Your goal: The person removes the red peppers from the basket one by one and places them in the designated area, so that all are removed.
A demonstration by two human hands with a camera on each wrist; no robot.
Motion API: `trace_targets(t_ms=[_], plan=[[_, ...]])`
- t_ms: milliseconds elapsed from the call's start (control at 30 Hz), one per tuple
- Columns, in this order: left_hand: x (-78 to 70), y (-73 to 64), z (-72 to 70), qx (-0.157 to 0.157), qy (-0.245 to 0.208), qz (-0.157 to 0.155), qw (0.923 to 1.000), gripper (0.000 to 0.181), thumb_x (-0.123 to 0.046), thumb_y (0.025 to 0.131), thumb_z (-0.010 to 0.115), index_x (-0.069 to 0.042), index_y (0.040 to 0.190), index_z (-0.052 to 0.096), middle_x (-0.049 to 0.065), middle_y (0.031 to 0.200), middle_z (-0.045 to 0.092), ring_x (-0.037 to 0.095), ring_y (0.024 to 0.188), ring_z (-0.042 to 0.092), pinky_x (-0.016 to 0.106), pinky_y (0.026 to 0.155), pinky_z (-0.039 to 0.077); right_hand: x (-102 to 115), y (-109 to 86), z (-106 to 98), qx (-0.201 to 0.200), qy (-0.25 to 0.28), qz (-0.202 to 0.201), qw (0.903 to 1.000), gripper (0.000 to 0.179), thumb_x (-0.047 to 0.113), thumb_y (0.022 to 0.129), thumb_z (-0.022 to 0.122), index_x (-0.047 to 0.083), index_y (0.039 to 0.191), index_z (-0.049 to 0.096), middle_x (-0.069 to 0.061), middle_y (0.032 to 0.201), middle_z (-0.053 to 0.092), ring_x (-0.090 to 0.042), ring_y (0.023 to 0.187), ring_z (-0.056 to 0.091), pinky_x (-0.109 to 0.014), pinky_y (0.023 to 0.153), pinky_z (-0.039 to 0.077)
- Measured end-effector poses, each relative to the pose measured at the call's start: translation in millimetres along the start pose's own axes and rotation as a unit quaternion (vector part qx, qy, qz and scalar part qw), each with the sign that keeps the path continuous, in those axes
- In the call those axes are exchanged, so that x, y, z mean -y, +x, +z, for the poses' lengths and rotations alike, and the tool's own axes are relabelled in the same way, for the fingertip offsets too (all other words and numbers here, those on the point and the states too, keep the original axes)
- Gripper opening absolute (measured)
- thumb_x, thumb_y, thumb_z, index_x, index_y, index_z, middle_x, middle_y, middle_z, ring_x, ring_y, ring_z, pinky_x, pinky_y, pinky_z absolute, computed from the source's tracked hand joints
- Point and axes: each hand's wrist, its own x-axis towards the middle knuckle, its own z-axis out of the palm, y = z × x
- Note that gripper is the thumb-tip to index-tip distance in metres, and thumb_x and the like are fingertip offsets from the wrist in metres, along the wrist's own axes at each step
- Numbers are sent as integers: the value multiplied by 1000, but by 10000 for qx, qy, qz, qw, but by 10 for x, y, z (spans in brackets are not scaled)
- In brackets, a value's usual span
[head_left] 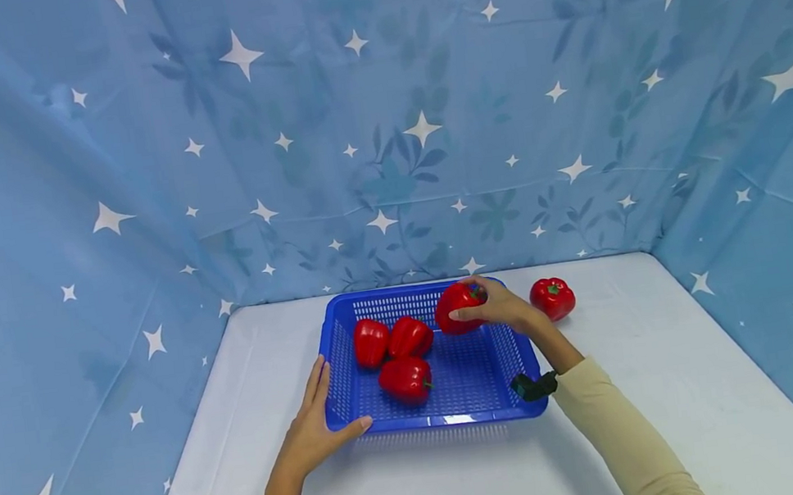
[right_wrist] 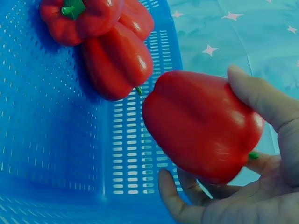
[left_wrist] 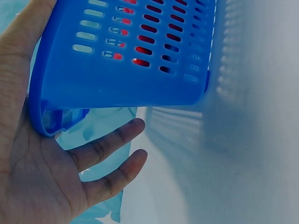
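Right now my right hand (head_left: 496, 304) has its thumb and fingers curled around a red bell pepper (head_left: 456, 312), with the green stem on the palm side. That pepper is above the far right part of the blue basket (head_left: 440, 421); I can't tell whether it touches the basket's wall. My left hand (head_left: 308, 438) lies spread at the basket's near left corner, thumb along the near rim and fingers straight along the left side; from the left wrist I see two fingertips reaching out below the rim, touching nothing.

Between the two sets of fingers, inside the basket, are three more peppers (head_left: 406, 380) bunched together, nearer the left fingers. To the right of the right fingers, outside the basket, a lone pepper (head_left: 552, 299) sits on the white table (head_left: 434, 490), and the basket's right wall stands in between. Past all fingertips, a blue star-patterned curtain (head_left: 322, 124) hangs behind the table.
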Motion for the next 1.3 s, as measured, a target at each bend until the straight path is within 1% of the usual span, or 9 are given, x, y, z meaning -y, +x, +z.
trace_targets(t_ms=[200,333,433,600,700,867,1000,1133,1300], plan=[[-4,-11,0,28,31,-16,10000,117,-64,73,72,-26,159,3,-7,166,-7,43,148,19,69,106,33,-12,-21,-41,-79,365,-190,9991,79,29,85,74,8,149,32,-28,147,38,-50,131,44,-53,91,55],[3,-13,-7,26,59,1,10000,117,-67,72,71,-27,159,2,-9,166,-8,43,148,19,70,106,33,-6,-41,-80,-89,513,-250,9983,79,29,86,74,9,151,32,-27,149,36,-51,132,42,-55,90,54],[8,-10,-8,18,78,2,10000,117,-67,72,71,-27,158,2,-8,166,-7,44,148,20,70,105,33,3,-66,-102,-71,603,-257,9978,79,28,86,74,10,150,33,-27,149,36,-51,133,41,-55,91,54],[4,-13,-7,-7,44,17,10000,116,-64,73,73,-27,158,2,-6,166,-5,44,147,22,70,105,34,-4,-113,-118,-210,580,-227,9978,81,29,84,76,12,150,32,-25,149,38,-48,134,41,-54,94,53],[1,-13,-5,-34,49,55,10000,117,-65,73,72,-26,159,3,-6,166,-5,45,147,21,70,105,33,-8,-146,-124,-446,587,-135,9972,86,31,82,77,13,151,28,-24,150,36,-48,135,40,-55,96,51],[0,-14,-5,-32,64,35,10000,116,-63,73,73,-26,159,4,-7,166,-6,44,147,21,70,105,33,-17,-197,-117,-708,578,-63,9958,94,32,81,79,9,152,24,-24,151,34,-47,135,39,-54,97,51],[-7,-19,-15,4,60,29,10000,116,-63,73,73,-26,159,3,-8,166,-6,43,148,20,69,106,34,-14,-237,-109,-784,474,-106,9957,92,33,80,79,5,151,27,-24,149,37,-45,133,43,-53,97,52],[-8,-16,-16,10,70,21,10000,118,-67,72,71,-26,159,3,-8,166,-7,42,148,20,69,105,34,-14,-258,-114,-819,408,-203,9956,90,34,81,78,5,150,29,-23,148,39,-44,133,43,-53,97,52],[-8,-10,-1,-32,21,15,10000,116,-62,73,73,-25,159,4,-7,166,-6,43,148,20,69,105,35,-14,-286,-134,-928,547,-289,9938,87,32,82,78,7,149,28,-22,150,36,-44,135,39,-54,98,51]])
